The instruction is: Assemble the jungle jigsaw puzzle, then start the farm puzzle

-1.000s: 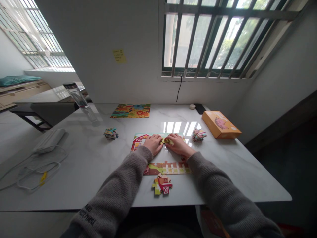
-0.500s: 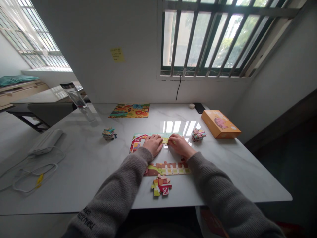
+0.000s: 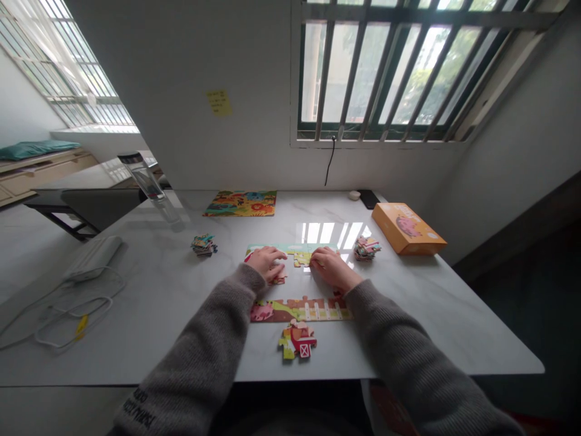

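A half-built farm jigsaw lies before me on the white marble table (image 3: 408,315). Its top strip (image 3: 295,249) runs along the far side and a fence strip (image 3: 302,309) along the near side. My left hand (image 3: 267,263) rests with fingers curled on the red barn part of the top strip. My right hand (image 3: 327,265) lies beside it, fingers bent down onto the strip near a yellow piece (image 3: 301,259). A loose joined cluster of barn pieces (image 3: 297,341) sits near the table's front edge.
Small piles of loose pieces stand at left (image 3: 203,244) and right (image 3: 365,247). A finished colourful puzzle (image 3: 240,204), an orange box (image 3: 408,228), a water bottle (image 3: 147,181), a white adapter with cables (image 3: 91,260) and a dark phone (image 3: 367,198) lie around.
My left hand has slid left and back, uncovering the yellow piece and the left end of the fence strip. My right hand has barely moved.
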Demonstrator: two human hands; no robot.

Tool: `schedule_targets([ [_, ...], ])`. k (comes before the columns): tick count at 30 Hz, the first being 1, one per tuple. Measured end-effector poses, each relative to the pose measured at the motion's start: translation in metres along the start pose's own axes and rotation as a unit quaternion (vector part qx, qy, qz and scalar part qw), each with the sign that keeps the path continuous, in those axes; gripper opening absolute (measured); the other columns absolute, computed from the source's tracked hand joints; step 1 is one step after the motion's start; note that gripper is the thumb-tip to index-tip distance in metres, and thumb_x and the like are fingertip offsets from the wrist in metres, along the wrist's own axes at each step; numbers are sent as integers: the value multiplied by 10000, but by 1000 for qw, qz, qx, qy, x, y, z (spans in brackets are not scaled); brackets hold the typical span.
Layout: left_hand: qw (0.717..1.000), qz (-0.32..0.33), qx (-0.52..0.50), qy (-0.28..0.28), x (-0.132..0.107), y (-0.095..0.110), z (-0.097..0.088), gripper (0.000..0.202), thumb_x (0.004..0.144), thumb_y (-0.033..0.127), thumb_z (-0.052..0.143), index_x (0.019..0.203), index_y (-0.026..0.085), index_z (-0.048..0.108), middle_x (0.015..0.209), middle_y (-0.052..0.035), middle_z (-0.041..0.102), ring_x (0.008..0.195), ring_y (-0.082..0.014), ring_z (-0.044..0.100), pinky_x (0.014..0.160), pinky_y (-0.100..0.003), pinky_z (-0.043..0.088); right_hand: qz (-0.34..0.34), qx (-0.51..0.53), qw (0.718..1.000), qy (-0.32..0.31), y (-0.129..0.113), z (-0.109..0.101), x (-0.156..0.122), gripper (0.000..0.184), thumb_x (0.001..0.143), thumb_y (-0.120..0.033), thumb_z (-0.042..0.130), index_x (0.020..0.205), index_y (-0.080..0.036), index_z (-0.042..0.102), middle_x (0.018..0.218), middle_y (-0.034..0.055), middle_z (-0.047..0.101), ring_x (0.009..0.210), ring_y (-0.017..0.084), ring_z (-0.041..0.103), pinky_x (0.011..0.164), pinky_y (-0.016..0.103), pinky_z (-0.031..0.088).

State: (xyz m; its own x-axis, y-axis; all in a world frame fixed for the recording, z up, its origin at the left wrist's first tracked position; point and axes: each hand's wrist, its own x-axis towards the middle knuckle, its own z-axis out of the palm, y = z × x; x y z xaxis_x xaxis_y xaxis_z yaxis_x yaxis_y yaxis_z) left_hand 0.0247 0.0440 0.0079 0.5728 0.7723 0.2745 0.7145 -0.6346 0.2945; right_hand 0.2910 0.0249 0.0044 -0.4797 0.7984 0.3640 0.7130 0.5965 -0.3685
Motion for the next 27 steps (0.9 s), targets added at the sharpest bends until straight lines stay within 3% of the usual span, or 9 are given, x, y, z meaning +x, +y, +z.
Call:
schedule_targets([
  [3,999,-24,20,-8,-16,-10,-11,224,800,342,663,997,245,711,1067,-55,682,1027,-267,587,901,-399,419,-3,5,1000,3,0,1,0,204,959,-130,531,848,-183,694,937,71,671,930,207,551,847,336,446],
  [6,999,-14,31,-35,-28,-10,-15,376,711,362,736,1077,283,700,1084,-57,645,1083,-298,548,903,-410,398,-1,3,1000,5,0,1,0,202,958,-130,527,854,-182,692,941,75,667,935,212,548,847,344,453],
  [8,998,-7,29,-51,-32,-8,-14,430,688,331,744,1111,287,685,1066,-57,629,1083,-300,543,905,-410,392,-2,4,1000,7,0,1,0,203,958,-131,524,857,-183,691,940,78,662,938,213,545,844,346,457],
  [13,999,8,8,-46,-32,-10,-8,351,692,227,698,1040,256,662,1028,-55,622,1066,-279,562,908,-399,399,-4,1,1000,8,1,3,0,195,957,-139,529,856,-188,688,936,75,658,929,214,541,838,351,454],
  [19,998,35,-37,28,-24,-5,-8,340,664,136,648,990,213,589,1004,-52,589,971,-244,570,864,-374,450,-7,2,1000,4,0,1,0,161,945,-129,545,886,-186,684,955,74,656,938,214,538,843,342,457],
  [24,989,95,-43,108,-14,21,-1,328,645,41,605,921,202,532,1084,-82,529,1012,-256,533,913,-416,466,-11,-17,1000,16,-7,-1,-1,171,952,-134,517,900,-183,672,939,88,662,938,226,548,837,351,442],
  [27,980,133,-73,127,-12,36,2,383,650,-24,544,949,209,495,1093,-75,511,1020,-239,526,922,-400,478,25,50,997,58,-16,-3,0,154,977,-193,500,984,-183,653,919,74,670,903,210,579,828,337,439],
])
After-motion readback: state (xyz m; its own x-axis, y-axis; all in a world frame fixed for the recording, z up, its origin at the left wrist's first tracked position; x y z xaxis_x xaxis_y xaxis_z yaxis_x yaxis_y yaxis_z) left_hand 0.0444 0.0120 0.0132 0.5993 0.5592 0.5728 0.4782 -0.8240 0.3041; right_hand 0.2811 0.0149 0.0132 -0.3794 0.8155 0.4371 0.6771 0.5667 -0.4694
